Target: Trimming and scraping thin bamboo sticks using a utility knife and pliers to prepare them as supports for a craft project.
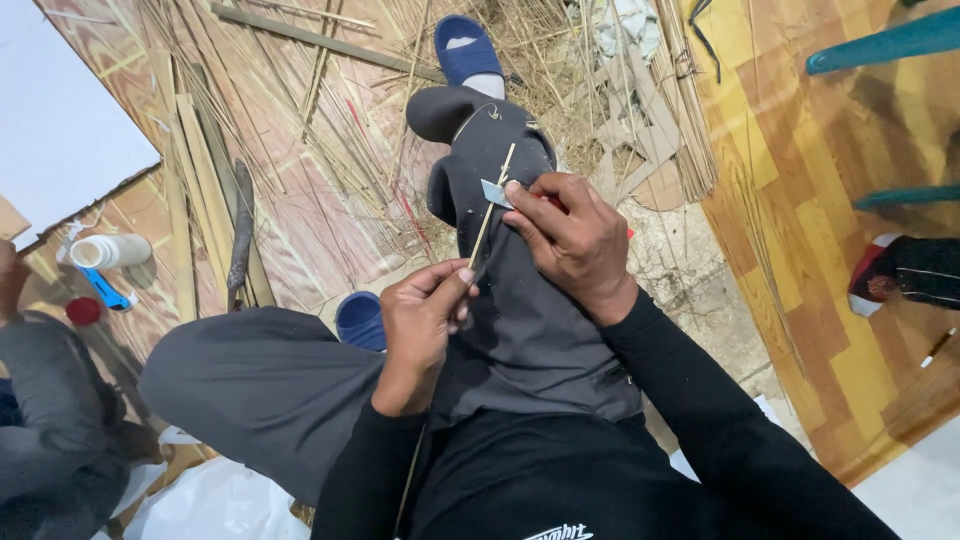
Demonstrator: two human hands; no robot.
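Black sleeves, two of them, run from the bottom edge up to the person's two bare hands, which meet over a raised knee in grey trousers. One thin, pale bamboo strip (492, 205), straight and flat, slants across the knee; the left hand (422, 322) has its grip pinched on the strip's lower end between thumb and forefinger. The right hand (572, 240) has its grip pressed together around one small knife with a red handle, most of it hidden in the fist, and its short grey blade (494, 192) lies against the strip's upper part, touching it. Two blue slippers show: one (467, 46) on the outstretched foot at the top, one (361, 320) beside the bent leg. Loose dry straw and many thin splints (330, 130) lie scattered over the patterned wood-print floor (800, 250), too many to count. At the left stand one white plastic cylinder (112, 250), one small blue tool (105, 291) and one red round cap (82, 311). Another person's grey sleeve (45, 400) fills the lower left corner.
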